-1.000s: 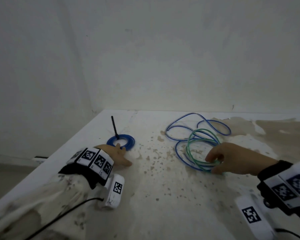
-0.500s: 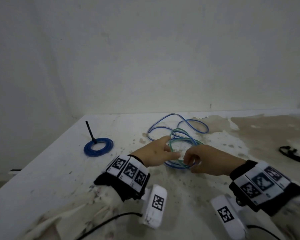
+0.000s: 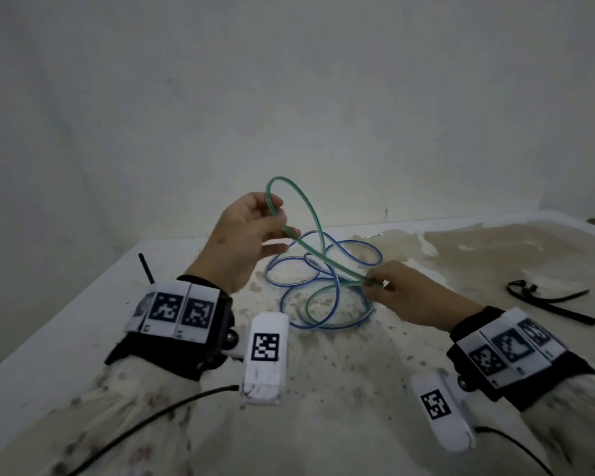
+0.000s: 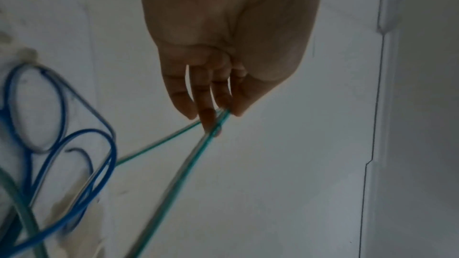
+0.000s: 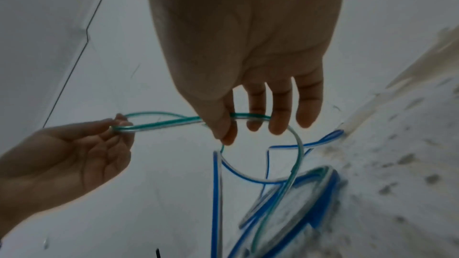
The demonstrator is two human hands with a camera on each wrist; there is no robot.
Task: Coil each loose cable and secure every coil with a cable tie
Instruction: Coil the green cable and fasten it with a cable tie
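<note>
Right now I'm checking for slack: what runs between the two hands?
Only the green cable, stretched from the left hand to the right hand, above the blue cable; clearest in the head view.

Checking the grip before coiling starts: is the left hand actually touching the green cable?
Touching. The right wrist view shows the left hand pinching the green cable at its fingertips; the head view shows the same pinch raised above the table.

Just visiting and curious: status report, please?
Left hand pinches green cable, raised. Right hand pinches it lower down. Blue cable loose on table, tangled with green. No tie on yet.
</note>
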